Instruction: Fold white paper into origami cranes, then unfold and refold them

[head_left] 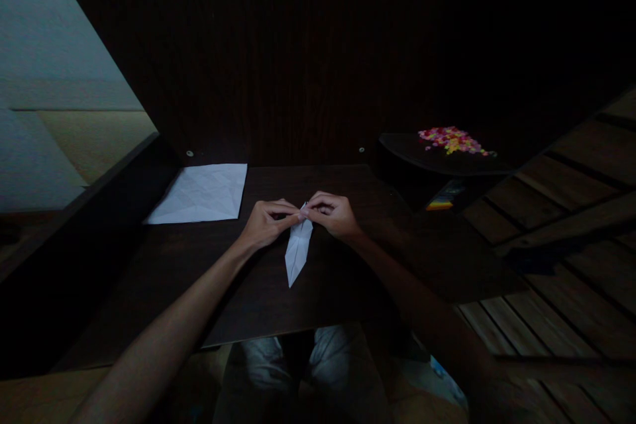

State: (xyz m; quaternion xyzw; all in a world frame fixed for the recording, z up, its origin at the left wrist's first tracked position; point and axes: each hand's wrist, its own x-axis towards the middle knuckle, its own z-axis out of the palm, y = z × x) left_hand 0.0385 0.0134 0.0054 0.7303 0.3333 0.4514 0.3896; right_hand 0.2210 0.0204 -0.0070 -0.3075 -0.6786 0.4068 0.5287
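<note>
A narrow piece of folded white paper [298, 252] is held just above the dark desk, its pointed end toward me. My left hand [271, 220] pinches its far end from the left, thumb and fingers together. From the right, my right hand [332, 213] grips the same far end, its thumb meeting the left thumb. The fingers cover most of that end; only a small tip shows beyond them. Creases run along the paper's visible length.
A creased white sheet [203, 193] lies on the desk [258, 305] at left. Colourful small pieces [454, 140] are heaped on a low shelf [402, 146] at right. A dark panel [278, 66] rises behind, and a side board [74, 212] bounds the left.
</note>
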